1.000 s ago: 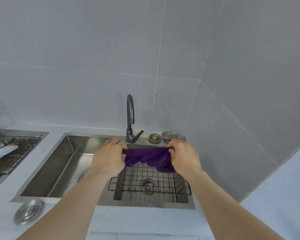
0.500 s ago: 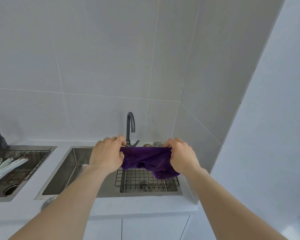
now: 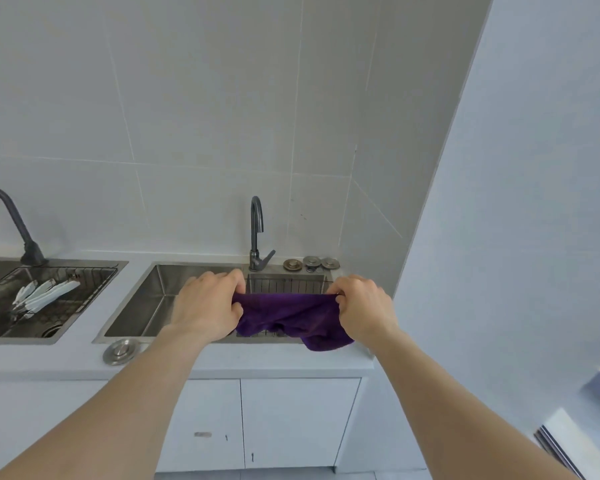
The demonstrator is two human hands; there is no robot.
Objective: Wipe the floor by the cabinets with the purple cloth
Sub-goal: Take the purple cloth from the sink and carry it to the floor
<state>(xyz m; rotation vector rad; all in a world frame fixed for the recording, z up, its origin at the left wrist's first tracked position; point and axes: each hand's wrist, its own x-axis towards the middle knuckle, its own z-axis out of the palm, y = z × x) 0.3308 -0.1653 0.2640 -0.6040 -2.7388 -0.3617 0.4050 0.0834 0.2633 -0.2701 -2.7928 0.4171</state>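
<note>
The purple cloth (image 3: 290, 317) hangs stretched between my two hands above the front of the right sink (image 3: 142, 306). My left hand (image 3: 207, 306) grips its left end and my right hand (image 3: 364, 308) grips its right end, from which a fold droops over the counter edge. White cabinet doors (image 3: 291, 420) stand below the counter. A thin strip of grey floor (image 3: 257, 474) shows at the bottom edge.
A dark faucet (image 3: 257, 233) stands behind the sink, with three metal strainer plugs (image 3: 310, 263) beside it. A wire rack (image 3: 288, 284) sits in the sink. A metal lid (image 3: 121, 351) lies on the counter. The left sink (image 3: 32, 299) holds white utensils. A wall closes the right side.
The view has pulled back from the sink, so the counter front, cabinet doors and a floor strip now show. Both hands still hold the cloth stretched, now nearer the sink's front edge.
</note>
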